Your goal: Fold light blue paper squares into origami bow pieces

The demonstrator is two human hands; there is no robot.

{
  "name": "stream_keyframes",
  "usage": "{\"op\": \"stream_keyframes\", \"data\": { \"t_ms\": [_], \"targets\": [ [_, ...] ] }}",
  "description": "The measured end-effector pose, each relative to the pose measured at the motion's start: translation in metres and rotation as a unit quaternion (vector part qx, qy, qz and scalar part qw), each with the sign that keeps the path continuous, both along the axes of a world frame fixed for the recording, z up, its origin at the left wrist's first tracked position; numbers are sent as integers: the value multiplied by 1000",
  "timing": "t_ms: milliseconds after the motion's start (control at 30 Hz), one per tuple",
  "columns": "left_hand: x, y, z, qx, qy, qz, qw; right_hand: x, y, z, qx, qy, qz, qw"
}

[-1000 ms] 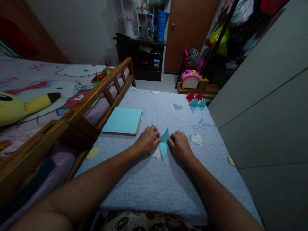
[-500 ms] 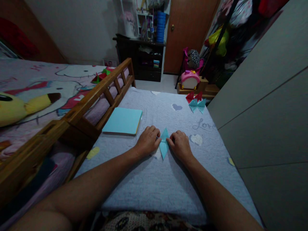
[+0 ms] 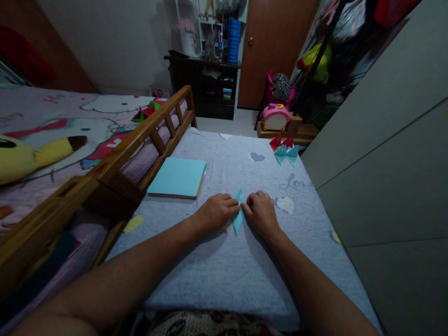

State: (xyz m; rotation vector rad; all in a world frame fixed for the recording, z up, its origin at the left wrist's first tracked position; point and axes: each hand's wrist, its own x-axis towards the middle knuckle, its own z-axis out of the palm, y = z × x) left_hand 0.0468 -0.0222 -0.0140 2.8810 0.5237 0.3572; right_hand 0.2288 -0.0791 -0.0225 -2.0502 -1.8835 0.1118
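Note:
A folded piece of light blue paper [image 3: 238, 219] lies on the grey bedsheet [image 3: 224, 266] between my hands. My left hand [image 3: 215, 212] rests on its left side, fingers curled and pressing the fold. My right hand [image 3: 261, 212] sits on its right side, fingers curled and pinching the paper's edge near the middle. Only the top and bottom tips of the paper show between the fingers. A flat stack of light blue paper sheets [image 3: 178, 177] lies to the left of my left hand.
Finished red and blue folded paper shapes [image 3: 285, 149] sit at the far right of the sheet. A wooden bed rail [image 3: 140, 140] borders the left, a grey wardrobe [image 3: 385, 154] the right. Beyond stand a pink toy [image 3: 276, 114], a dark shelf [image 3: 210, 84] and a door [image 3: 273, 46].
Both hands have closed in over the blue paper, covering more of its middle; the fingertips now nearly meet. The paper has stayed in place.

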Motion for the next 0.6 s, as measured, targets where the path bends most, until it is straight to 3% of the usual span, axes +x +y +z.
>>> {"op": "stream_keyframes", "data": {
  "t_ms": [233,467,600],
  "targets": [
    [-6,1,2,-33,15,37,999,1,-3,2,-5,-1,14,1000],
    [-1,13,-2,-163,-89,142,972,-3,-6,4,-6,-27,13,1000],
    [3,14,-3,-169,-86,177,966,-5,-5,3,-9,-42,9,999]
  ]
}}
